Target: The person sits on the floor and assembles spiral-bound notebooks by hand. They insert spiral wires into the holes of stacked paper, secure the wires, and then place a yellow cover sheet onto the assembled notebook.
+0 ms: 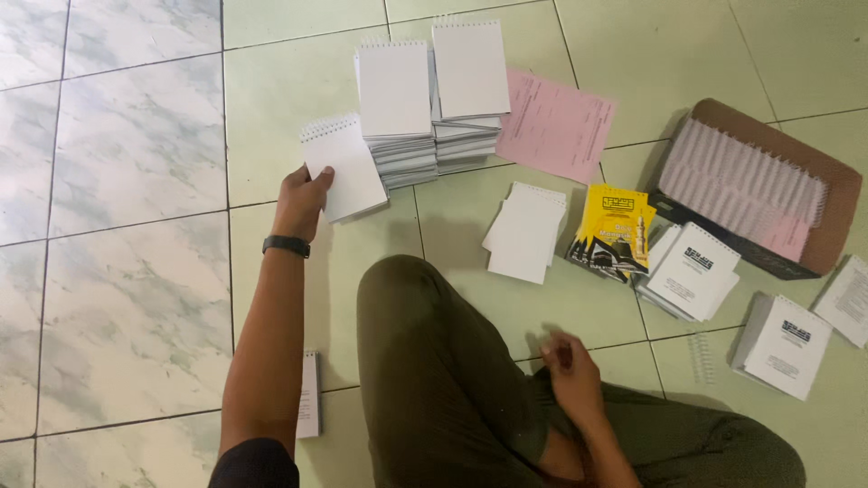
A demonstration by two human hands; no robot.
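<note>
Fingers of the left hand (301, 201) pinch a white spiral-bound notepad (344, 168) beside two tall stacks of white notepads (429, 99). This looks like stacking; next it needs lifting squarely on top. The right hand (568, 363) rests loosely curled, holding nothing.

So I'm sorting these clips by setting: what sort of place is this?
Probably a small home binding workspace on a tiled floor: stacked spiral notepads, a box of binding coils, loose cover sheets.
</note>
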